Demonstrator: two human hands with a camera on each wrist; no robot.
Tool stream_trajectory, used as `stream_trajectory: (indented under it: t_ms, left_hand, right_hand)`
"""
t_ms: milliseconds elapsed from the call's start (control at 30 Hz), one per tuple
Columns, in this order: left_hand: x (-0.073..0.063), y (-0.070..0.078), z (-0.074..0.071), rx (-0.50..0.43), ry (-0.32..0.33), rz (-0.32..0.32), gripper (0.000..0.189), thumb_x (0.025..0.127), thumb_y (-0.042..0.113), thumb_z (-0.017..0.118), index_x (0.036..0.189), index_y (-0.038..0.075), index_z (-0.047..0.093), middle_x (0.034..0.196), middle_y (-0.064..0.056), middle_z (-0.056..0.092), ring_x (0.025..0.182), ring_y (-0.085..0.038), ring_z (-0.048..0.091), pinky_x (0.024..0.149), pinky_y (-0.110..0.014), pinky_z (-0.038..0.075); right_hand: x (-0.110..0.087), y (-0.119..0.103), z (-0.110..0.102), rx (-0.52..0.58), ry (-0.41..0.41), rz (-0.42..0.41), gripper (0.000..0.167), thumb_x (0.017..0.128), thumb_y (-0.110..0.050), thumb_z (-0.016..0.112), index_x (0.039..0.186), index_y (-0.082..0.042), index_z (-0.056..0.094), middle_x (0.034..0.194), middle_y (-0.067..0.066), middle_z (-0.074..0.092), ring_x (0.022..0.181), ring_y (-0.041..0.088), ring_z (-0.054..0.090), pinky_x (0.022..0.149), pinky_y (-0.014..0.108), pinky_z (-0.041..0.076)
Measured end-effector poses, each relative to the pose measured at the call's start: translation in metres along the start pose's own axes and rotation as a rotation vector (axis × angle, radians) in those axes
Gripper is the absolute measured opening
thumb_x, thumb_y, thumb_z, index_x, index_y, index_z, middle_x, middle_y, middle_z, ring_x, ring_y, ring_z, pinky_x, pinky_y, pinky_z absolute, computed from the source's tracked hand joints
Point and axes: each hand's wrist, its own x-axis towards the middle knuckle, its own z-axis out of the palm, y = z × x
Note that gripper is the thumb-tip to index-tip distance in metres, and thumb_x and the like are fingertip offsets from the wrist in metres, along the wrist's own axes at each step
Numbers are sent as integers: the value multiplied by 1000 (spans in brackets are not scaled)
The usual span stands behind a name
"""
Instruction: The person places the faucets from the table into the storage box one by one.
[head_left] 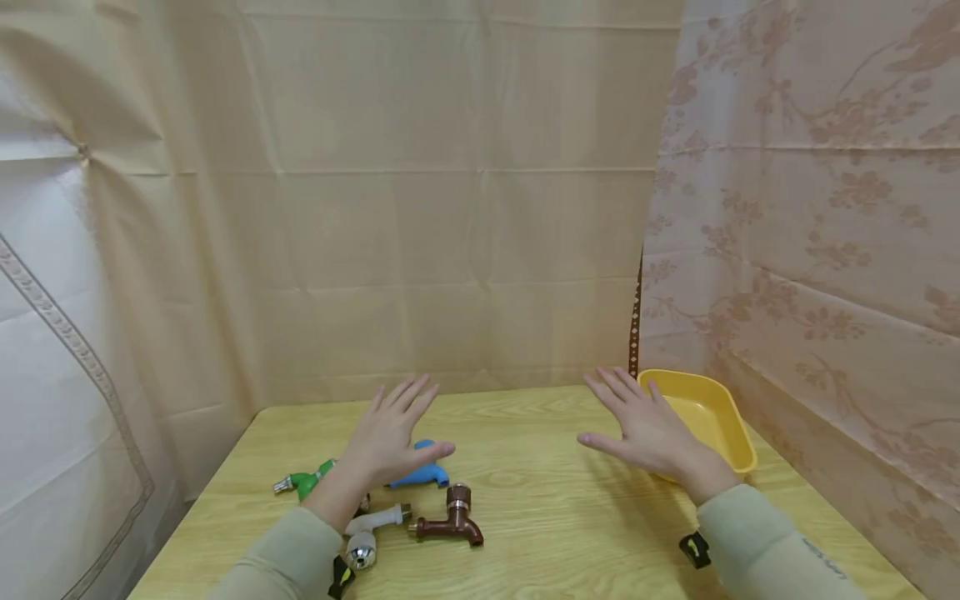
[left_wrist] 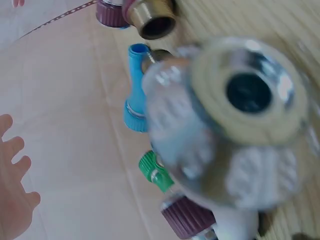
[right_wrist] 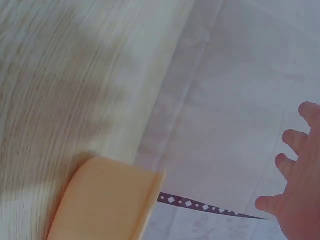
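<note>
My left hand [head_left: 390, 433] hovers over the left half of the table, fingers spread, holding nothing. Beneath and around it lie several taps: a green tap [head_left: 306, 482], a blue tap [head_left: 422, 477] partly behind the hand, a white tap [head_left: 378, 518] with a chrome-ended knob, and a brown tap [head_left: 452, 527]. Another dark ribbed tap handle [left_wrist: 187, 217] shows in the left wrist view, mostly hidden by the wrist in the head view. On the other side, my right hand [head_left: 648, 429] is raised with fingers apart, grasping nothing, in front of a yellow plastic basin [head_left: 738, 433].
The wood-grain table [head_left: 525, 508] ends at a beige curtain [head_left: 450, 208] behind it. A flower-patterned cloth [head_left: 847, 208] hangs along the right side, close to the basin. White cloth [head_left: 52, 358] hangs at the left.
</note>
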Motion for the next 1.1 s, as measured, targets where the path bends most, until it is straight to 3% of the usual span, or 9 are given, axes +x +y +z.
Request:
stream_trajectory:
  t_ms: [600,833,1100]
  left_hand:
    - [16,24,-3,-188,117,26,90,94,73,49,164,23,23,167,-2,22,152,-27,22,121,-55,11]
    - [20,33,0,-279,147,30,86,95,67,54,163,20,27,166,-4,24,150,-32,26,119,-58,18]
    - [22,44,3,-393,149,-13,83,95,64,58,162,26,28,166,2,24,150,-28,26,114,-64,26]
  right_hand:
    - [-3,15,-26,69,75,18,90,97,-64,56,165,-22,16,169,13,12,154,37,7,115,70,10]
    - [-6,23,-33,133,128,15,86,98,-53,62,164,-16,21,168,16,16,152,44,13,114,70,16]
    - [-12,35,-39,199,148,44,87,98,-49,64,165,-16,18,168,16,12,150,48,15,111,73,18]
